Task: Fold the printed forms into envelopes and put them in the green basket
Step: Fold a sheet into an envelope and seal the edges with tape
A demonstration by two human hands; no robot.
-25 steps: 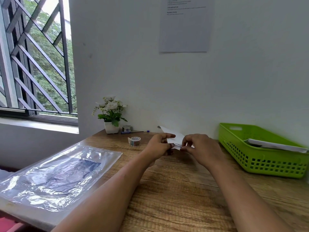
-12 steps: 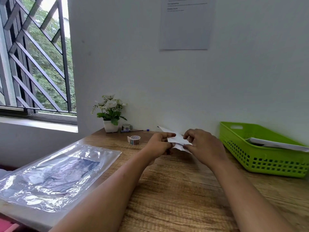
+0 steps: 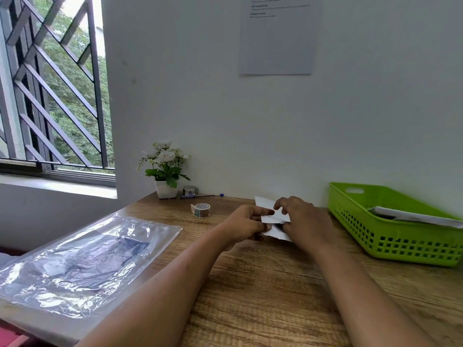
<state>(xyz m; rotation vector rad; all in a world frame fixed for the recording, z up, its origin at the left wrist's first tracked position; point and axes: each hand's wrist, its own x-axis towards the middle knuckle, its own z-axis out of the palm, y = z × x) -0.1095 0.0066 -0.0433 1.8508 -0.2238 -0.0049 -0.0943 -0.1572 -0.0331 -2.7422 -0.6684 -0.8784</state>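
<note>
Centre of the frame, just left of the green basket [image 3: 406, 242]: a partly folded printed form [image 3: 274, 217] held low over the wooden desk [image 3: 275, 284] between both hands. The left hand [image 3: 244, 227] pinches the form's left side between thumb and curled fingers [image 3: 263, 211]. The right hand [image 3: 304, 221] covers its right side, fingers [image 3: 281, 203] bent down onto the paper; whether the thumb grips from beneath cannot be told. The form is judged light, thin and limp. It creases readily, tears under a hard pull, and slides easily on the smooth desk, so it is best held at the edges and along existing folds, with the crease pressed flat against the desk. Its visible part runs from a raised corner toward the wall, at upper left, down to a flap nearer the camera, at lower right, which suggests a long axis on that diagonal; the hands hide too much to be sure. White sheets [image 3: 411, 215] lie in the basket at the right of the frame, well apart from the hands.
</note>
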